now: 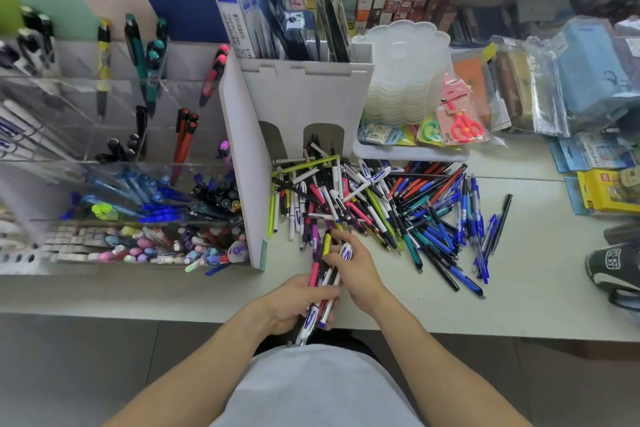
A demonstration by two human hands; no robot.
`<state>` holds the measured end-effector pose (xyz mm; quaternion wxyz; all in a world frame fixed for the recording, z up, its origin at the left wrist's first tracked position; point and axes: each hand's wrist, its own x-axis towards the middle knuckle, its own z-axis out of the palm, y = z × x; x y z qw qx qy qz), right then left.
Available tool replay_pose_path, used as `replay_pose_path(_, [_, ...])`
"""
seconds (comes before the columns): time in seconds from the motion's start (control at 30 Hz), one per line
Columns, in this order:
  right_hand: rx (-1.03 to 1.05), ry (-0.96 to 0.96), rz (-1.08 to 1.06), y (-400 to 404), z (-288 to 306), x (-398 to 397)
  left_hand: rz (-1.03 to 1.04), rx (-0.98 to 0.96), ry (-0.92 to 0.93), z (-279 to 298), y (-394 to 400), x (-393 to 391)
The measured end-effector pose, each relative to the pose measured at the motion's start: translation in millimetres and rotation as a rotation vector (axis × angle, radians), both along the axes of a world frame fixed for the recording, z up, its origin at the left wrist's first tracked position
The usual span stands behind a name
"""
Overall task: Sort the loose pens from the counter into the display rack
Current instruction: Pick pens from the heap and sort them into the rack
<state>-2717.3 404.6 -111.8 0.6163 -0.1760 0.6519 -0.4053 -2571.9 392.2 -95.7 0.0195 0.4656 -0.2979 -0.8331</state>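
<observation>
Left hand [298, 302] grips a bundle of pens [323, 282]; right hand [349, 263] pinches a pen into it, near the counter's [519, 305] front edge. Most loose pens [391, 204] remain unsorted beside the display rack [138, 184].

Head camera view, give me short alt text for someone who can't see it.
A person's left hand grips a bundle of pens while the right hand adds more from a loose pile on the counter, beside a clear display rack.
</observation>
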Motion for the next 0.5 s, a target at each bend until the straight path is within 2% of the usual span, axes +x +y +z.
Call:
replay_pose_path(0.17, [-0.036, -0.076, -0.021, 6.5, 0.2, 5.8, 0.074, 0.12, 0.035, 2.3, 6.6, 2.8])
replay_pose_path(0.37, [0.01, -0.152, 0.038, 8.5, 6.7, 2.6, 0.047, 0.06, 0.039, 0.6, 11.2, 5.4])
replay_pose_path(0.5, [-0.006, 0.005, 0.012, 8.3, 5.2, 4.1, -0.029, 0.025, 0.041, 0.4, 11.7, 5.9])
